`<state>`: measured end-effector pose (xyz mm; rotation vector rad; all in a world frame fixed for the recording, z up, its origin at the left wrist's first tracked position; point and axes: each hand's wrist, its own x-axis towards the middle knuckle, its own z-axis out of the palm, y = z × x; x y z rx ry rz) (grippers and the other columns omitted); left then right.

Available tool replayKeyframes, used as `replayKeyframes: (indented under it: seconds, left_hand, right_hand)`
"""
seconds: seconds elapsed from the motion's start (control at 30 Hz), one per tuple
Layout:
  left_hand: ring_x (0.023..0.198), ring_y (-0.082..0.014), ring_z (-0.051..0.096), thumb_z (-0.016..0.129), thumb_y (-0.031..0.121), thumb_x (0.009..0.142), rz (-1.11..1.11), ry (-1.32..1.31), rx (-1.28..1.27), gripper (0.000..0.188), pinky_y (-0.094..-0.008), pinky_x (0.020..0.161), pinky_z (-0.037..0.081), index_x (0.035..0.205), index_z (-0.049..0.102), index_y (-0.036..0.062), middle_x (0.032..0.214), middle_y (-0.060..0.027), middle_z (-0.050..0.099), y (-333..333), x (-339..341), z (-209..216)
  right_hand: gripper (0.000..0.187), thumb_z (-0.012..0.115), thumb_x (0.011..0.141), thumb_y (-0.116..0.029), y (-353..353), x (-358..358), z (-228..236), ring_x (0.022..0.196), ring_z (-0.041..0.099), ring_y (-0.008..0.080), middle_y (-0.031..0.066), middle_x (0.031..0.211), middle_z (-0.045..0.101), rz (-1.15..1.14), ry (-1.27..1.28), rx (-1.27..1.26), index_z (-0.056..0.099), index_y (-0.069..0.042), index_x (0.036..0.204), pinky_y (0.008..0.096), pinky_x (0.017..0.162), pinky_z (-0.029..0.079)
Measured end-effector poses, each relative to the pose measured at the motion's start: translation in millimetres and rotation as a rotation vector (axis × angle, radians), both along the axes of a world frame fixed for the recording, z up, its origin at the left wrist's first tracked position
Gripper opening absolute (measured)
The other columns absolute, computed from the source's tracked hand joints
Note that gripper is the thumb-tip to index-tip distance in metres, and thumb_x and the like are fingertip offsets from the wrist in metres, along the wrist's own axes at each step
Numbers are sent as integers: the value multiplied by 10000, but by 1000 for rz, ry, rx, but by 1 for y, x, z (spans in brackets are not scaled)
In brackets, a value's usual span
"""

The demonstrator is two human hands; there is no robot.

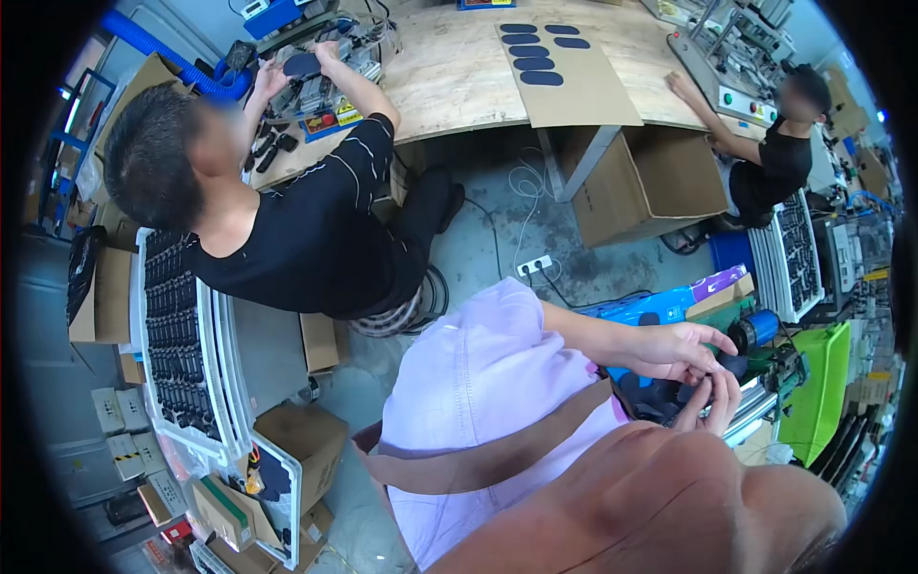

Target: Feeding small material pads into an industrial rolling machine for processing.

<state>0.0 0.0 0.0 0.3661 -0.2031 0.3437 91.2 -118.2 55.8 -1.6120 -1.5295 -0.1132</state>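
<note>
While fingers of the left hand (681, 350) and right hand (710, 406) are pinching a small, dark, rounded piece (734, 364), it's looking light, perhaps pliable, best held edgewise.

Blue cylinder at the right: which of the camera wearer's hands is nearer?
Left. The left hand is just left of the blue cylinder in the picture; the right hand is lower and farther off.
</note>
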Motion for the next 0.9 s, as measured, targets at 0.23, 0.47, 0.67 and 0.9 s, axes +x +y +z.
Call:
replayKeyframes:
  seconds: [0.23,0.47,0.67,0.9]
  left_hand:
    - [758,-118,541,641,30,917,10,15,-8,457,-229,684,458,1327,447,85,983,-80,606,-6,4,-1]
    - [737,-113,541,641,20,912,25,55,59,448,-226,667,455,1315,451,68,925,-73,612,2,3,7]
    - [731,-115,540,643,17,906,72,70,61,449,-223,666,454,1311,452,64,897,-68,610,-5,5,-3]
    - [733,-102,533,640,21,909,157,82,11,473,-205,668,455,1344,460,64,881,-61,591,-3,-4,-8]
  right_hand:
    - [183,639,885,54,-5,0,3,918,603,225,114,1088,632,11,-42,-9,670,-8,1055,328,814,510]
    - [156,636,887,48,2,5,4,905,595,231,113,1076,623,-4,-76,28,654,-10,1031,329,798,501]
    - [123,607,911,26,3,12,-13,933,574,250,123,1085,594,-29,-84,3,606,-16,1026,339,818,482]
    - [86,544,940,9,19,15,-26,962,534,263,128,1073,547,22,-59,-32,549,-29,1017,344,854,444]
